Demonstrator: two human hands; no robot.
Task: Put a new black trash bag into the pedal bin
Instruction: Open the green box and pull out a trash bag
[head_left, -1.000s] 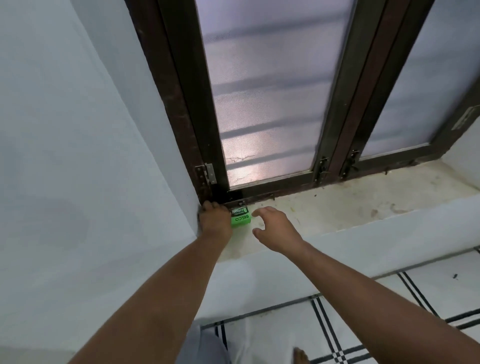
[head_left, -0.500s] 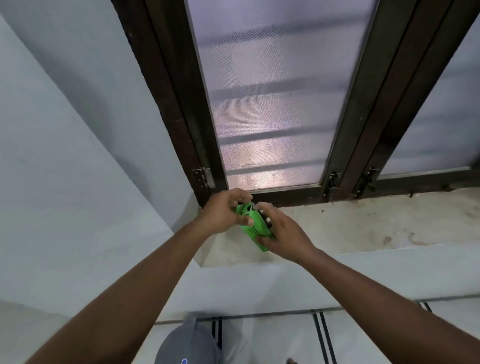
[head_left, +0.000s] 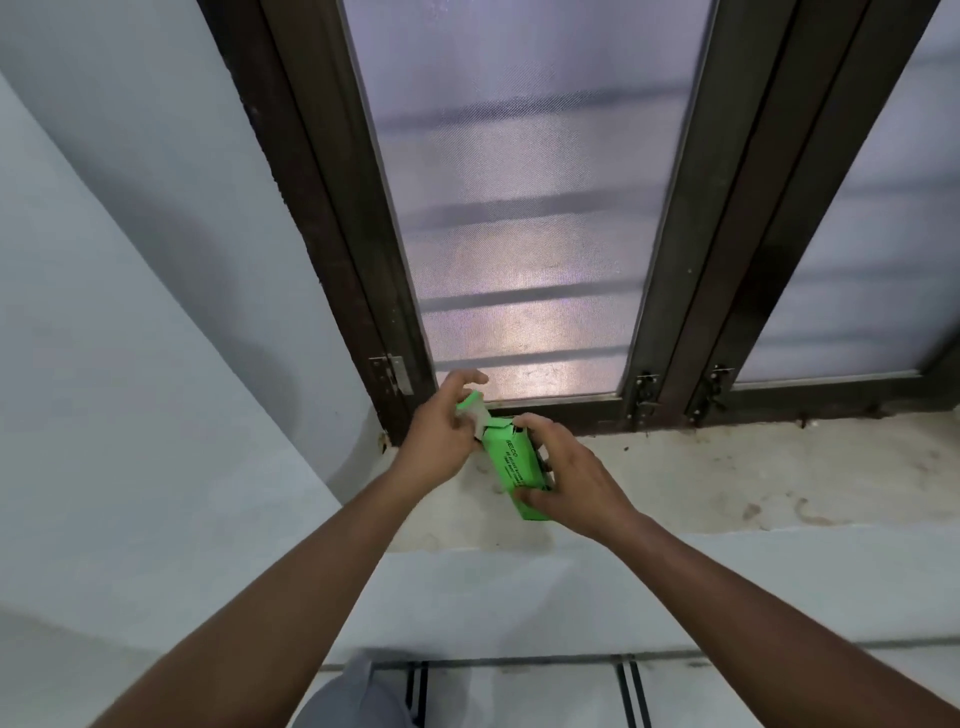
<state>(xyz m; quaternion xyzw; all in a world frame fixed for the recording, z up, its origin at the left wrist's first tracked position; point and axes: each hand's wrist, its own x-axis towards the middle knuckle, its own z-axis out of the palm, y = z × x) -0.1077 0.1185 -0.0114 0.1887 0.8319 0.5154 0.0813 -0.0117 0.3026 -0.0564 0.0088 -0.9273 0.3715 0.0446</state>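
Head view: above the window sill (head_left: 727, 483), the right hand (head_left: 576, 483) wraps its fingers around a green box (head_left: 511, 467), presumably of bags, while the left hand (head_left: 441, 441) pinches its raised top flap (head_left: 470, 402). No black bag shows yet. The grey shape below the sill may be the pedal bin (head_left: 353, 696); extracting, unfolding and lining remain.

A room in a home, by the look of it: a frosted-glass window (head_left: 524, 218) in a dark brown frame (head_left: 332, 244) with hinges and latches, a stained, pale windowsill (head_left: 727, 483) below it, plain white-painted walls (head_left: 130, 364), and a white tiled floor (head_left: 545, 696) with black stripe lines.
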